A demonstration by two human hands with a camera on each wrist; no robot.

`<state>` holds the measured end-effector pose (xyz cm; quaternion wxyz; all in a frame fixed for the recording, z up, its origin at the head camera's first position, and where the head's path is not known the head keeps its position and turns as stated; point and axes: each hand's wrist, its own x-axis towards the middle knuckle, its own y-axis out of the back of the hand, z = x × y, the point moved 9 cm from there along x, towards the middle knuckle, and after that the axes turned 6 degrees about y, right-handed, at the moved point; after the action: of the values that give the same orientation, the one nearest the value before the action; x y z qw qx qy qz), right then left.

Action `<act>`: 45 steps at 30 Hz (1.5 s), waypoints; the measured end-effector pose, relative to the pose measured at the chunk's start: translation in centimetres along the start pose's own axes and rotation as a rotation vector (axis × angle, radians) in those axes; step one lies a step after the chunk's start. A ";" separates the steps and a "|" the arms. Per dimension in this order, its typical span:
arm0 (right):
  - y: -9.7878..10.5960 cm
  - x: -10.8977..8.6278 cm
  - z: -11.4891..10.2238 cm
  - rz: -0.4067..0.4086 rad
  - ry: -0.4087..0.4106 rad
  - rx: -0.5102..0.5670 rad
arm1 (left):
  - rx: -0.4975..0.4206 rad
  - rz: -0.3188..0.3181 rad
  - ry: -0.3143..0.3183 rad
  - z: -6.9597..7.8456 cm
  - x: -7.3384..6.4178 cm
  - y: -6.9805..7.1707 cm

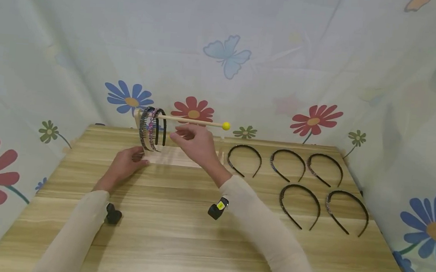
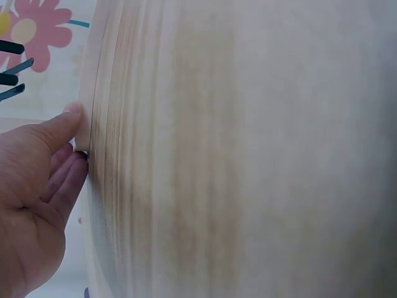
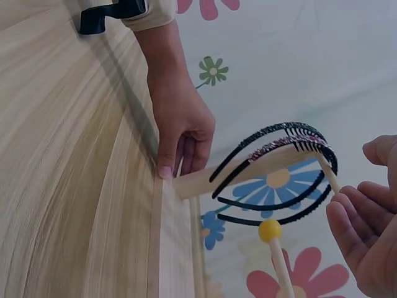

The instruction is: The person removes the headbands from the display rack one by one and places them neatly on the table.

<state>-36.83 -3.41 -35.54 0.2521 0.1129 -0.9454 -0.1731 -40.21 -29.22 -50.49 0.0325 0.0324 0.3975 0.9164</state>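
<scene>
Left hand [image 1: 124, 164] pinches the wooden stand [image 1: 174, 157] at its base's end; right hand [image 1: 199, 144], released, fingers loosely bent, hovers beside the rod [image 1: 190, 120] where headbands [image 1: 151, 125] hang! Five more [image 1: 301, 186] lie on the wood-grain table [image 1: 164, 234], flowered sheeting [image 1: 267, 97] behind.

1. We see a pale wooden rack [image 1: 170, 156], upright; yellow ball [image 1: 226, 126] tips its rod [image 1: 190, 120].
2. Two glittery headbands [image 1: 151, 131] hang on the rod.
3. Five dark headbands [image 1: 300, 186] lie right, three behind two.

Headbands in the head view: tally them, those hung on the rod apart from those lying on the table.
Hung headbands on the rod: 2
Loose headbands on the table: 5
Total: 7
</scene>
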 end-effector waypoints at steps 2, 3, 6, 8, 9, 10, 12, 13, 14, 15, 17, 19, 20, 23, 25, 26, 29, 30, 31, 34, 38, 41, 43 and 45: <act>-0.9 0.4 0.0 -0.025 -0.002 0.000 | -0.001 0.001 -0.004 0.1 0.0 0.0; -1.4 0.6 0.0 -0.040 -0.002 -0.001 | -0.001 0.000 -0.005 0.2 0.0 0.1; -2.7 1.1 0.2 -0.082 -0.017 0.006 | 0.003 -0.004 0.007 0.1 0.0 0.0; -3.4 1.4 0.2 -0.097 -0.018 0.031 | 0.009 -0.008 0.018 0.0 0.1 0.0; -3.7 1.5 0.2 -0.104 -0.019 0.042 | 0.010 -0.011 0.022 -0.1 0.1 -0.1; -4.0 1.6 0.2 -0.109 -0.023 0.049 | 0.012 -0.012 0.024 -0.1 0.2 -0.1; -4.4 1.7 0.2 -0.113 -0.031 0.058 | 0.014 -0.011 0.023 -0.1 0.2 -0.1; -4.6 1.8 0.2 -0.112 -0.032 0.055 | 0.014 -0.010 0.021 -0.1 0.3 -0.1; -4.8 1.8 0.2 -0.112 -0.035 0.056 | 0.016 -0.008 0.019 -0.1 0.3 0.0; -4.9 1.9 0.2 -0.109 -0.036 0.054 | 0.014 -0.005 0.018 -0.1 0.3 0.0; -5.3 2.0 0.3 -0.105 -0.039 0.056 | 0.014 -0.001 0.012 0.0 0.3 0.1; -5.6 2.1 0.3 -0.104 -0.043 0.066 | 0.014 0.001 0.015 0.0 0.3 0.1; -5.7 2.2 0.3 -0.105 -0.047 0.072 | 0.014 0.000 0.017 0.0 0.3 0.1; -6.1 2.3 0.4 -0.110 -0.062 0.083 | 0.014 -0.005 0.028 -0.1 0.3 0.1; -6.4 2.3 0.4 -0.114 -0.071 0.092 | 0.017 -0.010 0.031 -0.1 0.3 0.1; -6.5 2.3 0.5 -0.115 -0.074 0.095 | 0.019 -0.012 0.032 -0.2 0.3 0.0; -6.9 2.4 0.5 -0.116 -0.082 0.103 | 0.030 -0.016 0.037 -0.3 0.4 0.0; -7.0 2.4 0.6 -0.115 -0.083 0.102 | 0.033 -0.017 0.040 -0.3 0.4 0.0; -7.1 2.4 0.7 -0.113 -0.086 0.100 | 0.035 -0.017 0.043 -0.4 0.4 0.0; -7.4 2.5 1.0 -0.109 -0.096 0.095 | 0.038 -0.021 0.050 -0.6 0.4 -0.1; -7.6 2.5 1.1 -0.104 -0.102 0.089 | 0.037 -0.020 0.053 -0.7 0.4 -0.1; -7.6 2.5 1.1 -0.098 -0.097 0.086 | 0.032 -0.016 0.050 -0.8 0.3 -0.1; -7.6 2.5 1.1 -0.096 -0.095 0.077 | 0.031 -0.015 0.046 -0.7 0.3 0.0; -7.6 2.6 1.1 -0.093 -0.092 0.064 | 0.029 -0.013 0.046 -0.7 0.2 0.0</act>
<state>-38.61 -10.85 -38.21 0.1962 0.1565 -0.9548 -0.1594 -40.51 -29.67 -50.94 0.0289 0.0092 0.4117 0.9108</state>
